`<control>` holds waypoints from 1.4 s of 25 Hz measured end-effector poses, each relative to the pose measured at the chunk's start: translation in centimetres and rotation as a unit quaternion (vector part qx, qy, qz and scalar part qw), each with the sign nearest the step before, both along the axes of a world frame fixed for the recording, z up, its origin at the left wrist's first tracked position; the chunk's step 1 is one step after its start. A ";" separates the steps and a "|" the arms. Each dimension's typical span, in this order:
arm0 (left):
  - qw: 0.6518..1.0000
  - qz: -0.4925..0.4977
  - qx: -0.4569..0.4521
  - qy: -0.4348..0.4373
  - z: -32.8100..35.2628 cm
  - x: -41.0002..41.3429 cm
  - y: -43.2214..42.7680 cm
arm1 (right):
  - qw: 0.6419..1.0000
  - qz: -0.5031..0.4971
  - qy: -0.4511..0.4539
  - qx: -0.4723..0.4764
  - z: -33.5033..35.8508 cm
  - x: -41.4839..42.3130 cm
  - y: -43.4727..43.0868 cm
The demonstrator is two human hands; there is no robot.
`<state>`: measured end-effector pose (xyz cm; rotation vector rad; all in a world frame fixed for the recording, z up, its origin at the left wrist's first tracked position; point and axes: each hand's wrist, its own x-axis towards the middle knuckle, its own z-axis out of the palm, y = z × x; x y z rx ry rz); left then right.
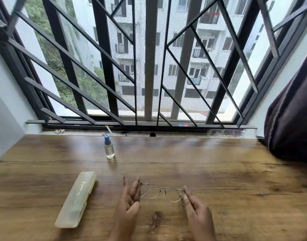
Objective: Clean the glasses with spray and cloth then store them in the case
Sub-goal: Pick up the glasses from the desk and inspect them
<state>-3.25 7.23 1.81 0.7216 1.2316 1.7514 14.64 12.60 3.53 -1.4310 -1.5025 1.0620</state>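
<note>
Thin wire-rimmed glasses hang just above the wooden table between my two hands. My right hand pinches the right hinge of the frame between thumb and fingertips. My left hand is at the left hinge with its fingers straight, the fingertips touching the frame end. A pale translucent glasses case lies shut to the left of my hands. A small clear spray bottle with a blue nozzle stands upright further back. No cloth is in view.
A barred window with a dark sill runs along the table's far edge. A dark curtain hangs at the right and rests on the table corner. A clear plastic item lies on the sill.
</note>
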 end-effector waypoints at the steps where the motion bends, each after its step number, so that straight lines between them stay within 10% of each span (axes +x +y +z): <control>1: 1.000 0.003 0.007 0.008 0.9 0.2 0.0 | 0.998 -0.019 0.054 -0.028 0.1 0.1 0.3; 10: 0.987 -0.020 0.017 0.161 7.1 0.9 -1.1 | 0.944 -0.061 0.308 -0.099 2.4 1.1 0.6; 16: 0.974 0.145 0.056 0.167 8.4 0.8 -2.1 | 0.867 -0.046 0.447 -0.216 2.9 0.7 -0.4; 20: 0.974 0.042 -0.046 0.217 6.1 2.6 -1.6 | 0.802 -0.051 0.510 -0.306 3.2 -0.8 -1.8; 29: 0.956 0.036 0.028 0.289 5.8 5.1 0.1 | 0.713 0.018 0.590 -0.379 2.5 -2.8 -2.9; 32: 0.946 0.084 0.008 0.313 6.5 5.0 0.6 | 0.744 0.035 0.552 -0.376 3.0 -2.8 -2.5; 35: 0.812 0.156 0.036 0.561 7.2 3.0 1.5 | 0.864 0.014 0.431 -0.259 3.9 -1.0 -0.1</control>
